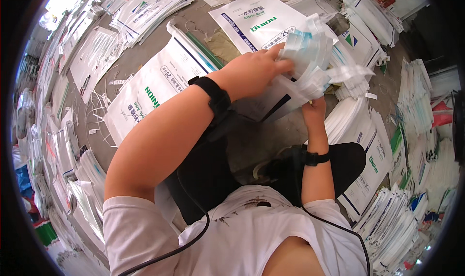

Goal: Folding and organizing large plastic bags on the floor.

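Observation:
A white printed sack point(261, 109) hangs in front of me, tilted. Its top end is a crumpled, see-through bluish plastic liner point(310, 51), partly blurred. My left hand point(264, 68) reaches across from the left and grips the sack near the liner, its fingertips partly behind the plastic. Lower and to the right, my right hand point(315, 109) is closed on the sack's edge, some of its fingers hidden beneath the material. Just beyond my left hand lies another white sack point(247, 17) with green and blue print.
A printed sack stack point(145, 92) lies to the left, and another sack stack point(365, 155) to the right. Folded white sacks point(395, 227) pile up at the lower right. Loose string point(99, 106) litters the grey floor point(97, 123). A black cable point(193, 242) crosses my shirt.

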`<action>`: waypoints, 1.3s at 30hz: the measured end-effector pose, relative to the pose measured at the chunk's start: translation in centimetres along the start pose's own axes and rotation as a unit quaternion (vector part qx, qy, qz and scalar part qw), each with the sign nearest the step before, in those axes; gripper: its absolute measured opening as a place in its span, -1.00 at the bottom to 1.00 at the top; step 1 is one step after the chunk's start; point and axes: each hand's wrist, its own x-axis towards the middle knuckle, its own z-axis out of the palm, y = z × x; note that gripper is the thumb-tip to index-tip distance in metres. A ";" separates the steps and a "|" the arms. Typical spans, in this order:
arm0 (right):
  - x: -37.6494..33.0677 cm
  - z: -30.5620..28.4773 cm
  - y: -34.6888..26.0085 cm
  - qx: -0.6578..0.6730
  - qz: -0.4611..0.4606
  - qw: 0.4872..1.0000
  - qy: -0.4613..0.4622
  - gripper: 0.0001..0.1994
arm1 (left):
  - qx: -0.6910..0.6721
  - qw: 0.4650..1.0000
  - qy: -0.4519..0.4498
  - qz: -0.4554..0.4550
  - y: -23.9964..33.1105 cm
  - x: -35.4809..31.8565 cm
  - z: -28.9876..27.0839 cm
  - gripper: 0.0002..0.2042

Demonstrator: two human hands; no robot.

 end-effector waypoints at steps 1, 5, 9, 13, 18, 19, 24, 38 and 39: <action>-0.3 -0.2 0.2 0.005 -0.019 1.000 0.022 -0.72 | -0.037 0.999 0.029 0.025 0.1 0.1 0.0 -0.64; -1.3 -1.9 -0.6 0.245 0.226 0.943 -0.006 -0.75 | -0.006 1.000 -0.005 -0.002 0.1 0.5 0.2 -0.63; 1.1 -0.6 -3.5 0.202 0.174 0.964 0.008 -0.67 | -0.005 0.999 -0.025 0.022 -0.4 0.7 0.3 -0.70; 2.3 -0.4 -2.2 0.152 0.148 0.976 -0.039 -0.63 | -0.028 0.999 -0.039 0.017 -0.4 0.8 0.1 -0.77; 3.8 -1.4 -3.6 0.057 0.151 0.981 -0.108 -0.71 | -0.028 0.998 -0.061 0.008 0.4 0.7 -0.5 -0.76; 3.9 -1.4 -3.7 0.033 0.156 0.979 -0.126 -0.73 | -0.021 0.997 -0.070 0.006 0.5 0.7 -0.7 -0.74; 1.7 1.7 -2.4 0.011 0.042 0.998 0.043 -0.73 | -0.029 0.999 -0.016 0.035 -0.6 0.7 0.4 -0.77; 0.2 2.6 -4.4 0.106 0.112 0.977 0.147 -0.82 | -0.006 1.000 -0.002 -0.006 0.2 0.9 -0.7 -0.45; 0.3 2.6 -4.8 0.104 0.119 0.974 0.162 -0.82 | -0.004 1.000 -0.013 0.006 0.2 0.9 -0.7 -0.45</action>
